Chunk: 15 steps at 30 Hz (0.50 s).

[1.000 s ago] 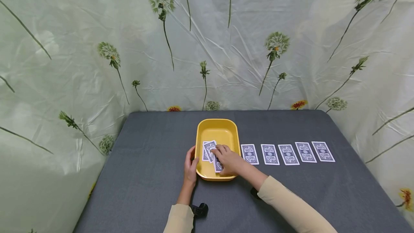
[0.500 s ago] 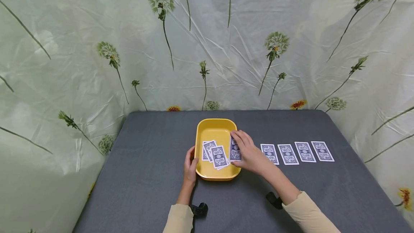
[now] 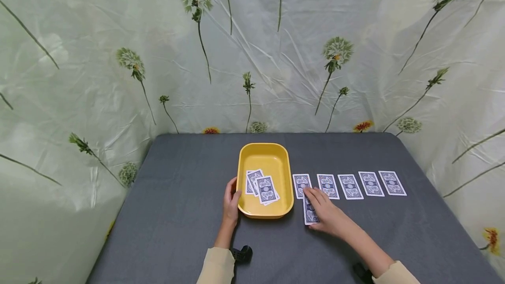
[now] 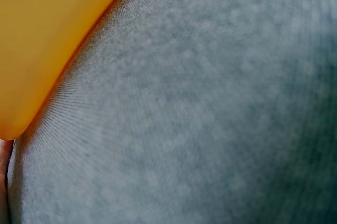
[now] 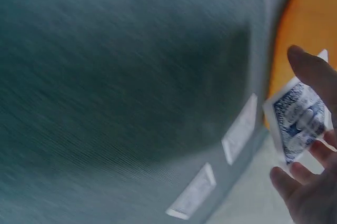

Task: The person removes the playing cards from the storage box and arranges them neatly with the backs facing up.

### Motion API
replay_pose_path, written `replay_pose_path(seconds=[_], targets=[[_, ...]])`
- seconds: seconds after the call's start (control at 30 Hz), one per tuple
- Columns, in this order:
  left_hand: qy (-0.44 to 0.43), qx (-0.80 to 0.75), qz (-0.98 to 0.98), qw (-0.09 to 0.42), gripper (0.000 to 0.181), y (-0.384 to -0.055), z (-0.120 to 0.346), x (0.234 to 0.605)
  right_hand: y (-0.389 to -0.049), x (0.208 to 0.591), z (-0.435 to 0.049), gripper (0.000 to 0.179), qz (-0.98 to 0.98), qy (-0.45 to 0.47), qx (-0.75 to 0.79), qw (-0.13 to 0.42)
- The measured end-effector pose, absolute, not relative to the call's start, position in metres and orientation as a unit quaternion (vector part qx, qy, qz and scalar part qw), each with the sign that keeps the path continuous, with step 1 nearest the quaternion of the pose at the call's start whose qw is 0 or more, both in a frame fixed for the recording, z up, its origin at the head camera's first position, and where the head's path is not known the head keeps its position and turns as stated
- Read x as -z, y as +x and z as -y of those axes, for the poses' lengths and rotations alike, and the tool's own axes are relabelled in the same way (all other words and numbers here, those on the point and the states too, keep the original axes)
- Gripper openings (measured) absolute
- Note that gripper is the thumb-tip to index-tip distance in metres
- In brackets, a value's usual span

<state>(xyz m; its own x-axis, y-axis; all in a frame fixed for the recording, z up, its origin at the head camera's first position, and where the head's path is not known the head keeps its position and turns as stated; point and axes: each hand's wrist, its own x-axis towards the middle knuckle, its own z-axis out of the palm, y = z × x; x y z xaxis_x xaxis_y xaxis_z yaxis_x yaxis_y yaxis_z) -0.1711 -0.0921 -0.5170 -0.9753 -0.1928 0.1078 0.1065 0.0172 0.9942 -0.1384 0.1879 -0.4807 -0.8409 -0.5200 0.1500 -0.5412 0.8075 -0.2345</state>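
Note:
My left hand [image 3: 231,203] grips the left side of a yellow tray [image 3: 285,179], thumb at the rim. In the left wrist view the tray wall [image 4: 47,29] fills the upper left corner. My right hand [image 3: 331,217] holds a blue-backed playing card [image 3: 309,212] between thumb and fingers, right of the tray and in front of the row. The right wrist view shows this card [image 5: 300,118] tilted, clear of the table. Several face-down playing cards [image 3: 267,189] overlap inside the tray.
A row of several face-down cards [image 3: 350,186] runs rightward from the tray on the grey tablecloth [image 3: 177,196]. The nearest one [image 3: 301,184] is partly covered by the held card and fingers. A flowered curtain [image 3: 292,56] hangs behind the table.
My right hand has moved from inside the tray, over its right rim, and out to the right with a card. One card now lies uncovered atop the tray's pile. The left hand stays put.

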Motion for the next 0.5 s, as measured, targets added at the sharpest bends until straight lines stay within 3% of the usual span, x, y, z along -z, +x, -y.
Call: replay_pose_path(seconds=[0.27,0.5], targets=[[0.029,0.695,0.709,0.110,0.042,-0.171,0.091,0.514,-0.133,0.496,-0.189,0.093,0.946,0.282,-0.134,-0.088],[0.033,0.696,0.709,0.109,0.041,-0.171,0.091,0.516,-0.134,0.498,-0.191,0.092,0.940,0.295,-0.128,-0.110]])
